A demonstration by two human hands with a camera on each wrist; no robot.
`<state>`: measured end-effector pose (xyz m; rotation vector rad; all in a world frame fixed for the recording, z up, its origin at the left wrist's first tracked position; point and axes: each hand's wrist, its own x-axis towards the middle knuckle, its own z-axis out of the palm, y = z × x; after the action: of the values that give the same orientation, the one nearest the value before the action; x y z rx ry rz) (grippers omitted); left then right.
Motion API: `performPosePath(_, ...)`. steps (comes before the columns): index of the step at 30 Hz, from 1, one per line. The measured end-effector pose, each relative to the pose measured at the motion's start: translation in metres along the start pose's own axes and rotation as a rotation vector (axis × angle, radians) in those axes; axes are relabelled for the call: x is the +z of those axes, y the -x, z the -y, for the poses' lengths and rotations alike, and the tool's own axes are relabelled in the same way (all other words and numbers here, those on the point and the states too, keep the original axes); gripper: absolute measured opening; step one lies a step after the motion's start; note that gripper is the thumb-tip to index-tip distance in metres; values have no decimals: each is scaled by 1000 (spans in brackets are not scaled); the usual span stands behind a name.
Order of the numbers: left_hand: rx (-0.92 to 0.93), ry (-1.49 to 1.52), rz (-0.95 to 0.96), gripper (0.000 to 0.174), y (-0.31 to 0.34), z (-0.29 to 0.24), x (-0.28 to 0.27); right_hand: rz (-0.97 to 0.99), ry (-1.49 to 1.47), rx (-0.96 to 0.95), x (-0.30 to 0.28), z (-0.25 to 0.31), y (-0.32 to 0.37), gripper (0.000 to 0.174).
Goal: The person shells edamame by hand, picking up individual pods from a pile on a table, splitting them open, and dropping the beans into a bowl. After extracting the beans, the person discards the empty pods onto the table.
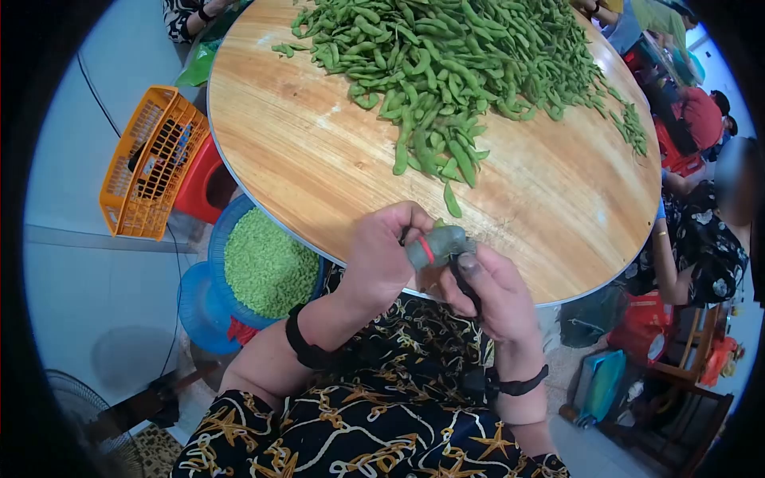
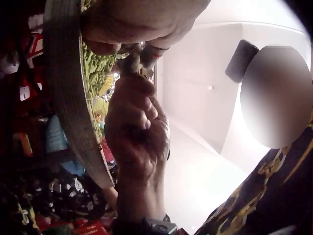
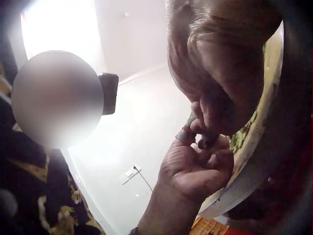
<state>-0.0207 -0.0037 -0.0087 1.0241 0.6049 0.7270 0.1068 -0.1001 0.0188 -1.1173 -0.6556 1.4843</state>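
My left hand and right hand meet fingertip to fingertip at the table's near edge. A grey-green cover with a red band wraps the left thumb. Beside it, a small yellow-green bit of a soybean pod pokes out at the left fingers; the rest is hidden. The right hand's thumb and curled fingers pinch in at the same spot, with a dark strip along them. Just beyond lies a loose green pod, in front of a big heap of soybean pods.
A round wooden table fills the middle. Left of me a blue basin holds shelled green beans, near an orange crate and red stool. A fan stands lower left. Another person sits at right.
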Motion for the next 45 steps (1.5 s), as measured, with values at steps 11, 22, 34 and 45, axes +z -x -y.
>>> performPosePath(11, -144, 463, 507, 15, -8, 4, -22, 96, -384, 165, 8, -6, 0, 17)
performPosePath(22, -72, -134, 326, 17, -13, -20, -26, -58, 97, 30, -7, 8, -15, 22)
performPosePath(34, 371, -685, 225, 23, -11, -7, -17, -325, 1511, -337, -33, 33, -58, 20)
performPosePath(45, 475, -849, 358, 41, 7, -19, -10, -334, 665, -273, -2, -3, -2, 12)
